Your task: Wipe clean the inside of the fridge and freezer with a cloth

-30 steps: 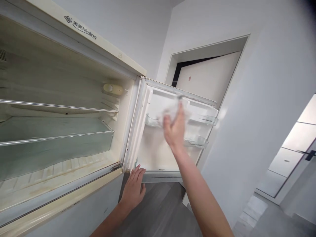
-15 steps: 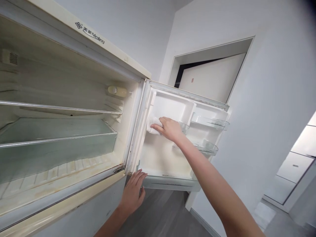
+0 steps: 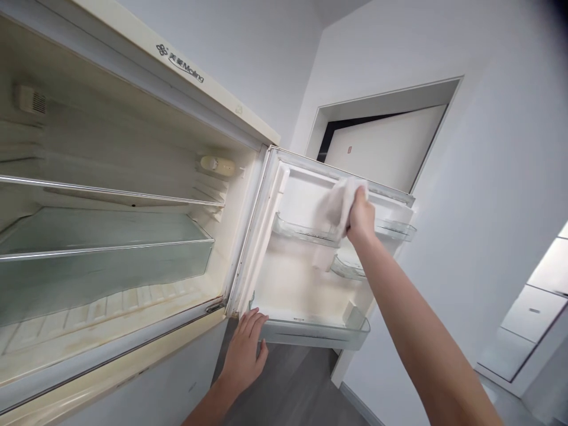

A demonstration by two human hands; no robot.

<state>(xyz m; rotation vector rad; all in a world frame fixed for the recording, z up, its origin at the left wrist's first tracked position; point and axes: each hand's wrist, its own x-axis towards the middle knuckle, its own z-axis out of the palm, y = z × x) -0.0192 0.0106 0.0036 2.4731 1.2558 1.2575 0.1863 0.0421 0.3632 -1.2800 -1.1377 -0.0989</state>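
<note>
My right hand (image 3: 362,214) grips a white cloth (image 3: 339,201) in front of the upper part of the swung-out refrigerator door (image 3: 288,272). Part of the cloth hangs loose and is blurred by motion. Behind it, a clear upper door shelf (image 3: 304,229) is partly covered. My left hand (image 3: 245,349) rests its fingertips at the lower hinge-side corner of the door, by the end of the clear bottom door bin (image 3: 310,334). Its fingers are stretched out and the thumb stands apart, with nothing held.
The refrigerator's cavity (image 3: 124,142) lies to the left, with a glass shelf (image 3: 110,194) and a greenish transparent drawer (image 3: 106,254). More clear shelves (image 3: 348,269) sit on the door's outer side. Behind stand a white wall (image 3: 465,177) and a doorway (image 3: 390,142).
My right hand has moved right and slightly up with the cloth, away from the door's hinge side, uncovering the upper left shelf. My left hand stays at the lower corner. The view has shifted slightly.
</note>
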